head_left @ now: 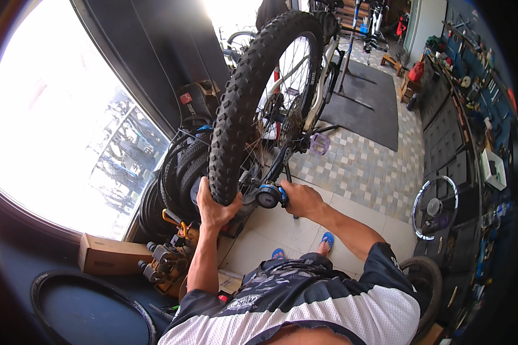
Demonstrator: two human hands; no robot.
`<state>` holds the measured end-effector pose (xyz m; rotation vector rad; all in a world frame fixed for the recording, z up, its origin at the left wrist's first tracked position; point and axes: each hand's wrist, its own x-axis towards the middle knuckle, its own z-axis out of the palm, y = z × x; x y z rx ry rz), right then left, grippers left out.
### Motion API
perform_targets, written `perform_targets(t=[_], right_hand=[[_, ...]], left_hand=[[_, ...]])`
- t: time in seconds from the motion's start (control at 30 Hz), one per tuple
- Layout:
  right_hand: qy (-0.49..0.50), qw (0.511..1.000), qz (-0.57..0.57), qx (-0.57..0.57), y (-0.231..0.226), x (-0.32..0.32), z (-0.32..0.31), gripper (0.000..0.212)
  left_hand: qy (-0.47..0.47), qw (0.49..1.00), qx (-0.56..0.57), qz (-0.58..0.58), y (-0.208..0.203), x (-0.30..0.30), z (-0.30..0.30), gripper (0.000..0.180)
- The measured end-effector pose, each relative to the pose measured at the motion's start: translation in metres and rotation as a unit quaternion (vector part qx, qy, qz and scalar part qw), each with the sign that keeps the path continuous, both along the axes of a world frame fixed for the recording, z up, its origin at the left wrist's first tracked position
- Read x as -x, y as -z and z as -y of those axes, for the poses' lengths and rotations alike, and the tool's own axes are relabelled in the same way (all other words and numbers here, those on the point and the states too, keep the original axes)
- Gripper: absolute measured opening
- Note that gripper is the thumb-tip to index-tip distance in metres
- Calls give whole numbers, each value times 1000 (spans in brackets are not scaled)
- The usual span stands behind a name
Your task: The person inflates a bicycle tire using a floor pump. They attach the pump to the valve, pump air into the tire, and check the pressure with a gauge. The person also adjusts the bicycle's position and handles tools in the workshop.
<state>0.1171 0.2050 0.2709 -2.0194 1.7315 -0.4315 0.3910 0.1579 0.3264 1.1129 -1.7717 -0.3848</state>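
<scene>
A bicycle's knobby black tire stands upright in front of me, raised above the floor on its spoked wheel. My left hand is closed around the tire's near lower part, fingers on the left side and thumb on the right. Just right of the tire, my right hand is wrapped around a blue-and-black tool with a round, dial-like black head. The head lies close to the wheel's lower right side; whether it touches anything there cannot be made out. Behind it are the rear cassette and a purple pedal.
Stacked tires and a cardboard box are on the left by the bright window. A yellow-and-black machine sits near my left arm. Dark drawers line the right side, with a bare rim leaning there.
</scene>
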Motion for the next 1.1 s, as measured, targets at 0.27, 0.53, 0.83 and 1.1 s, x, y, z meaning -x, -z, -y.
perform_targets(t=[0.27,0.53,0.83,1.1], right_hand=[[-3,1000,13,-28,-5,0,1,38],[-13,999,2,-36,-10,1,1,39],[-10,999,3,-38,-10,1,0,39],[-27,998,32,-41,-1,4,5,38]], left_hand=[[-7,1000,14,7,-1,1,0,59],[-16,1000,23,15,1,0,-1,63],[-10,1000,13,-1,-4,2,-3,58],[-7,1000,14,-6,-4,3,-1,57]])
